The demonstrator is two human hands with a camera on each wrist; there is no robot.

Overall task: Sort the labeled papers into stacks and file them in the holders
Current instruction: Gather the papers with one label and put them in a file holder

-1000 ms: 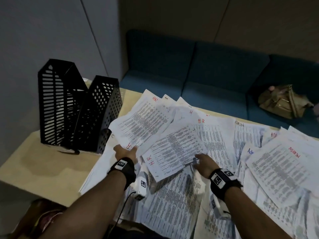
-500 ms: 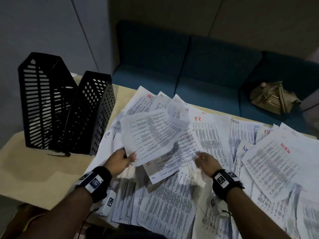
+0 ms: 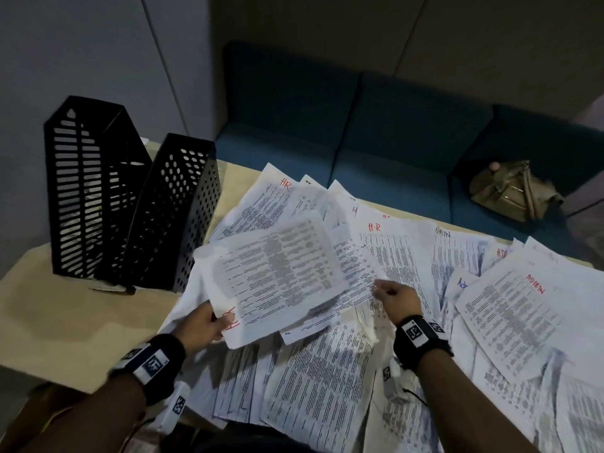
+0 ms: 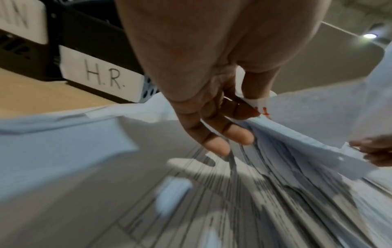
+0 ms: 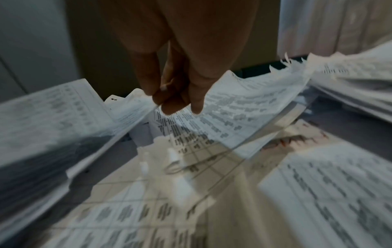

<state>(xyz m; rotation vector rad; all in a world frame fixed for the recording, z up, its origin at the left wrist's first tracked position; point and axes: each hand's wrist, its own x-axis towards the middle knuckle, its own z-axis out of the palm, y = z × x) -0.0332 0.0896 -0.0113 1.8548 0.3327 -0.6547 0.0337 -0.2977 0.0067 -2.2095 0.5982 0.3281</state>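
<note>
Across the pale table [image 3: 49, 308] lay loose papers [image 3: 327, 387], with the holders [image 3: 130, 207] at ten o'clock, while the left hand [image 3: 199, 325] pinched a thin, floppy sheaf [image 3: 274, 276] by its near corner and the right hand [image 3: 397, 297] nipped another sheet's edge, likely to slide unless gripped squarely.

Showing a dim, bluish room throughout; catching one small ceiling lamp [image 4: 370, 35] as a bright spot in the left wrist view; casting soft shadows across the table [image 3: 55, 308] beside the holders [image 3: 130, 210]; smearing the papers [image 5: 233, 107] into streaks in both wrist views, worst toward the bottom edges; bending straight lines near the borders; blurring the lifted sheet [image 3: 277, 273] in the head view; graining slightly in darker corners.
</note>
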